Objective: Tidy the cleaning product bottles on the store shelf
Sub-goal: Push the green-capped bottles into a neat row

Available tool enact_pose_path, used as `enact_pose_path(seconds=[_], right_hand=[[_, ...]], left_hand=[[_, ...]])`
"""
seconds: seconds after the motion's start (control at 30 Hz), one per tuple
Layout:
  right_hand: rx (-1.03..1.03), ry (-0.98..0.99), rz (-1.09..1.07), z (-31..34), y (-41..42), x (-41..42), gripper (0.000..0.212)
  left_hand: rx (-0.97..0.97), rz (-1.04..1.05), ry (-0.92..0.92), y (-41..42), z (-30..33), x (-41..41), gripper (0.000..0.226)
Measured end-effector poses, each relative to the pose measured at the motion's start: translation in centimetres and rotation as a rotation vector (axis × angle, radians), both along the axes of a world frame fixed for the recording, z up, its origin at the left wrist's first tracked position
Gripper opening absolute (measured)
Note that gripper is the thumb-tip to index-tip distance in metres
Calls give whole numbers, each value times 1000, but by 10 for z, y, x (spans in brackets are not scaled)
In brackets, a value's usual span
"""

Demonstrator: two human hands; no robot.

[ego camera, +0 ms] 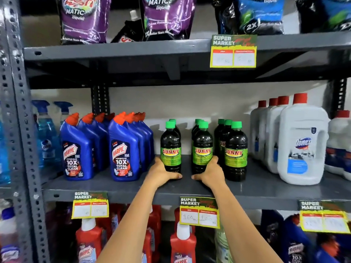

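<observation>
Rear Sunny bottles [197, 123]: labels hidden by front bottles.
Pouches [83, 18], 12 o'clock: tops cropped.
Price tags [233, 58]: writing illegible.

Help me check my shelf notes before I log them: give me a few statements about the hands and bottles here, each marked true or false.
1. The left hand grips the base of a green-capped Sunny bottle. True.
2. The right hand holds a white Domex jug. False: it grips another Sunny bottle.
3. The blue Harpic bottles stand left of the Sunny bottles. True.
4. The Sunny bottles have red caps. False: their caps are green.
</observation>
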State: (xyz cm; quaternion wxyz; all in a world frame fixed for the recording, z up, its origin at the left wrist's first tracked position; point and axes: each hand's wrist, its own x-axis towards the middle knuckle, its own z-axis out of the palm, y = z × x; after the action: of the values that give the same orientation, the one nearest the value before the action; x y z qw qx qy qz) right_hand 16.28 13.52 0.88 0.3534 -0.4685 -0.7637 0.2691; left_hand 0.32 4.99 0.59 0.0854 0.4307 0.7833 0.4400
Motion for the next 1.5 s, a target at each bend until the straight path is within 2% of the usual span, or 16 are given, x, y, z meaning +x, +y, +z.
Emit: enact_pose_path(seconds=[0.13,0.6,0.73,1.27,1.4,1.47,1.5], right_hand=[[-3,-18,13,-1,2,1,99],[-36,1,42,-1,5,5,107],[-27,16,37,-3,6,5,96],[-46,21,33,0,3,6,93],[-89,2,64,3,-3,17,97],[-77,-14,69,0,-2,36,84],[-40,-6,45,-2,-1,49,69]], left_hand=[[-50,-12,80,4,-2,-2,109],[1,-21,138,4,-3,-3,96],[11,-39,135,3,-4,-7,88],[-31,14,172,-7,-1,4,93],[-98,31,155,-11,1,9,107],[-7,100,204,-19,1,15,111],[120,145,261,-23,-2,21,104]])
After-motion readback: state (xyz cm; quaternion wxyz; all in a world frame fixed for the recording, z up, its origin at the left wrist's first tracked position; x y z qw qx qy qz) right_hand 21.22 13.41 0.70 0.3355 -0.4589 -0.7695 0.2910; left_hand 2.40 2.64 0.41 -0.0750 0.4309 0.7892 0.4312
